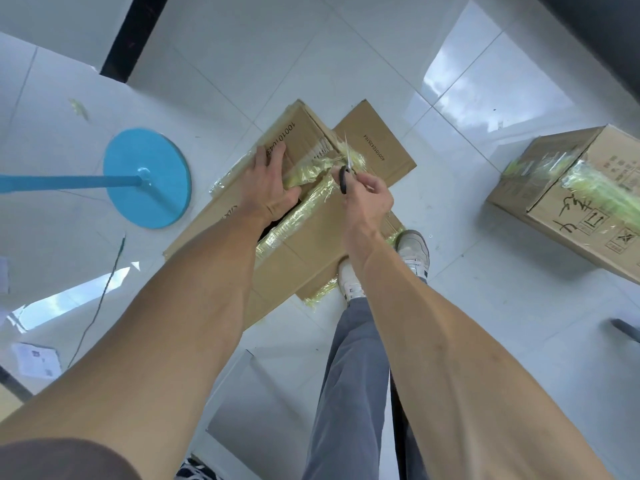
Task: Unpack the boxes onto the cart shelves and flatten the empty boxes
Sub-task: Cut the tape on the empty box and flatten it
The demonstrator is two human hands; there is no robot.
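A single head-worn, wide-angle view is directed steeply downward from standing height; the tiled floor fills the frame, forearms enter from the lower edge, and lines are bowed near the borders.

I read "100101043" on the flap of the taped cardboard box; the flat cardboard sheet behind shows "400101435164". Handling symbols stand on the right box.

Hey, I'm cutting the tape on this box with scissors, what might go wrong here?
1. The scissors in your right hand cut close to your left hand, which presses the box; a slip could nick it.
2. Blades pushed deep might damage the contents, which are hidden.
3. The flattened cardboard under the box could slide on the glossy tile floor near your shoes.
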